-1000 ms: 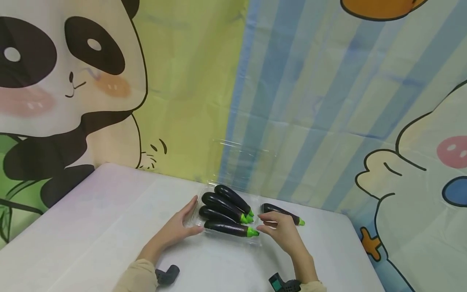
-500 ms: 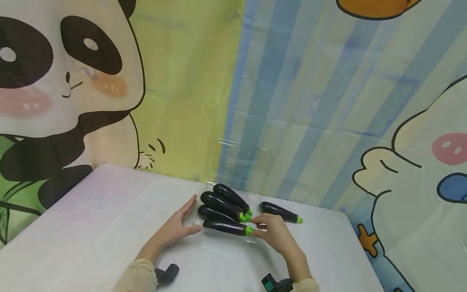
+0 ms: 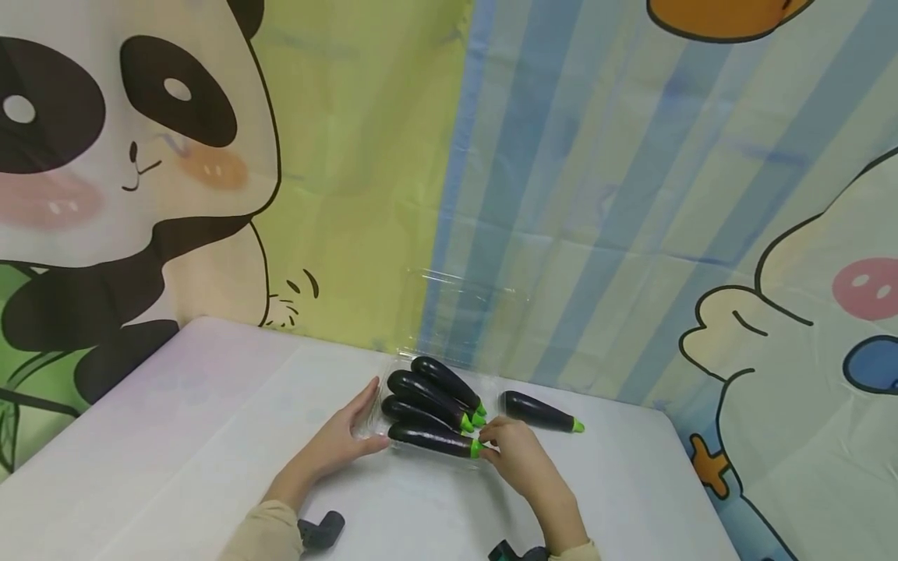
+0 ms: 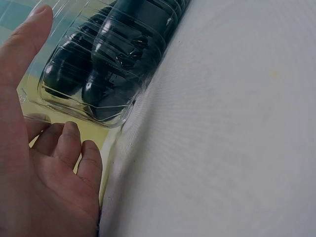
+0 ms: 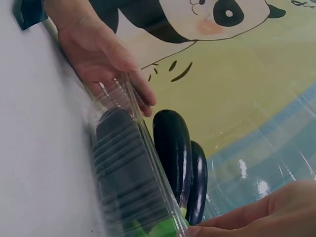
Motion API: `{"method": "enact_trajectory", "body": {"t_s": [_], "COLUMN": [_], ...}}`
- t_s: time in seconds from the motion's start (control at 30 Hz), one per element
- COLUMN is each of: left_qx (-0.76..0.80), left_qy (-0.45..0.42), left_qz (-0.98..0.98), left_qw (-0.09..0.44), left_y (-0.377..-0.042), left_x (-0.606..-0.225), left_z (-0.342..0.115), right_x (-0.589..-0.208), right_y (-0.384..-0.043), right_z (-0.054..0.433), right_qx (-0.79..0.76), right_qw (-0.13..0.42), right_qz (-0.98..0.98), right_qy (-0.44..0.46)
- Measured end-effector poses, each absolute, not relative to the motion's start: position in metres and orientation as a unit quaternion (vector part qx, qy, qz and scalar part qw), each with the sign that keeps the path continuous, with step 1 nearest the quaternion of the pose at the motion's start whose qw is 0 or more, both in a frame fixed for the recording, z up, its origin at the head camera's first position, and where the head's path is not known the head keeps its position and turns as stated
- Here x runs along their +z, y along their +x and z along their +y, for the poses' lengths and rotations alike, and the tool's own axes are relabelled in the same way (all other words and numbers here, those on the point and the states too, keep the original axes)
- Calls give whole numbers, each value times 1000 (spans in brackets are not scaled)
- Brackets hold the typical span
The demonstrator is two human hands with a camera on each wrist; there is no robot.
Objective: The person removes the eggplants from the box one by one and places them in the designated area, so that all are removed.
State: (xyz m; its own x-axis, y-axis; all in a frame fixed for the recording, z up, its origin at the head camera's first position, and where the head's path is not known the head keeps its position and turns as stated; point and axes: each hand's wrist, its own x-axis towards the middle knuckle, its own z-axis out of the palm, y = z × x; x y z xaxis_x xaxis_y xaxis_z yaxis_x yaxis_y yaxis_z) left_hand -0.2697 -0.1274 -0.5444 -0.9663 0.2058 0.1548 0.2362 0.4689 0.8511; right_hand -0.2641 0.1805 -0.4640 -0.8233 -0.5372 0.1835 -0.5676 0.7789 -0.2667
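Several glossy dark purple eggplants with green stems lie in a clear plastic container [image 3: 373, 417], its lid [image 3: 463, 284] raised at the back. My left hand [image 3: 335, 438] rests at the container's left end, thumb and fingers spread; in the left wrist view its thumb [image 4: 37, 24] stands beside the ribbed wall. With its fingertips my right hand [image 3: 525, 461] pinches the green stem of the front eggplant [image 3: 429, 439], over the container's right end. In the right wrist view these fingers [image 5: 247, 217] are right at the rim, their tips partly hidden.
One more eggplant [image 3: 539, 411] lies on the white tabletop [image 3: 231, 436], to the right of the container. A curtain [image 3: 379, 156] with cartoon animals and stripes hangs behind the table.
My right hand has moved left and down onto the front eggplant's stem and pinches it. That eggplant has shifted slightly left. The left hand has stayed at the container.
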Motion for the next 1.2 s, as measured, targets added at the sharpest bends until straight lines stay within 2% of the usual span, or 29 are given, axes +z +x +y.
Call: {"method": "enact_trajectory", "body": {"t_s": [0.13,0.67,1.2], "left_qx": [-496,-505,-521], "left_qy": [-130,-134,-129], "left_qz": [-858,-853,-844], "left_qw": [17,12,12], "left_y": [-269,-266,-270], "left_x": [-545,-544,-546], "left_z": [-128,-124,-128], "right_x": [-468,-470,-469], "right_y": [-262,-259,-267], "right_z": [178,182,173], "right_qx": [159,187,274], "right_qw": [59,32,52], "right_qz": [-944,-944,-926], "right_qy": [284,272,256]}}
